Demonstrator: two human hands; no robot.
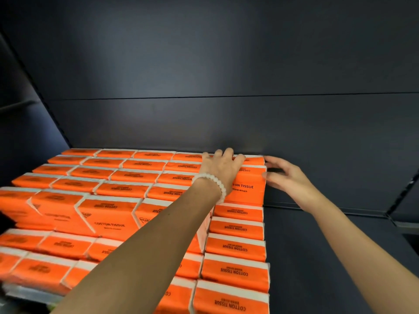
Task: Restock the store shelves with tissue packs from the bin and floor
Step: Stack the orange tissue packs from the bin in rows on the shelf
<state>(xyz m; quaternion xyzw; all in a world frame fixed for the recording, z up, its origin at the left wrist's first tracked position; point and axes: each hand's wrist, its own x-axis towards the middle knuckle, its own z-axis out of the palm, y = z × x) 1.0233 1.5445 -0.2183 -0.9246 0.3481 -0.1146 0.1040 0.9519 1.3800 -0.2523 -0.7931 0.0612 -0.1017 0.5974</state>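
A dark grey metal shelf bay point(317, 257) is filling the whole frame, its back panel taking the upper half and its bare floor showing at the lower right. Across the lower left and centre, stacked rows of orange-and-white plastic-wrapped cotton tissue packs point(118, 177) are covering the shelf, leaving the right-hand strip unfilled.

At the back of the rightmost row, just right of centre, one upright orange tissue pack point(248, 184) is standing taller than its neighbours, close to the rear panel. The left hand point(223, 165), with a white beaded bracelet point(214, 182) at the wrist, is lying over the pack's top edge, fingers curled over the far side and gripping it. The right hand point(288, 175) is sitting just right of the pack, fingers straight and spread, fingertips touching its side face and holding nothing.

This looks like the placing step: the pack is being seated and squared against the row. The next move probably calls for pressing it flush and letting go, then fetching more packs for the bare right strip; the bin and floor are out of view.
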